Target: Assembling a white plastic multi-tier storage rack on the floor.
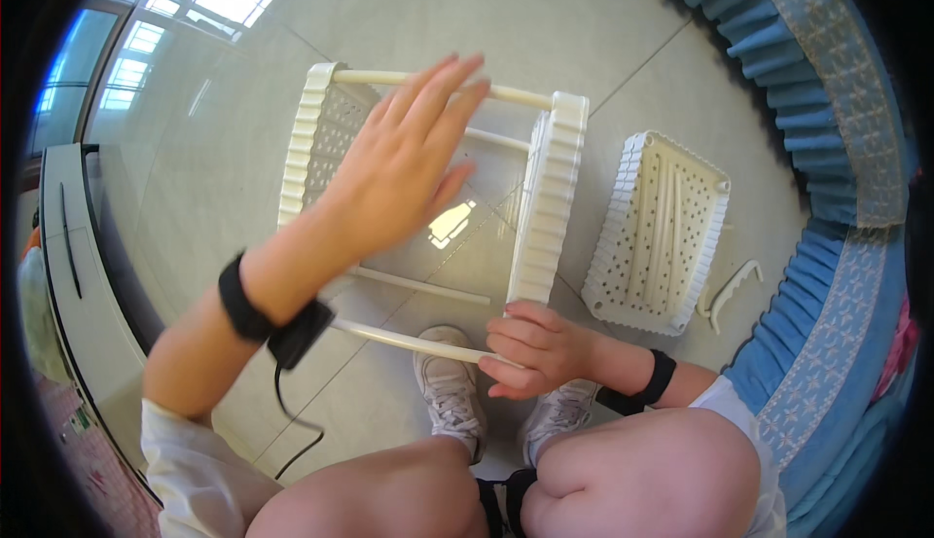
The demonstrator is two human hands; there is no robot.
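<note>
A white plastic rack point(551, 193) lies on its side on the tiled floor in front of me. Its two perforated baskets with wavy edges stand left and right, joined by cream poles. My left hand point(404, 159) is raised above the rack, fingers stretched out and holding nothing. At the near right corner, my right hand point(535, 348) has its fingers curled round the rack, where the near pole point(409, 341) meets the right basket. The fingers hide that joint.
Right of the rack sits another white basket point(599, 246) with loose poles point(654, 232) in it. Beside it lie curved white pieces point(732, 292). A blue ruffled cloth point(769, 61) hangs along the right; a white cabinet point(102, 285) stands left. My shoes point(450, 382) are near the rack.
</note>
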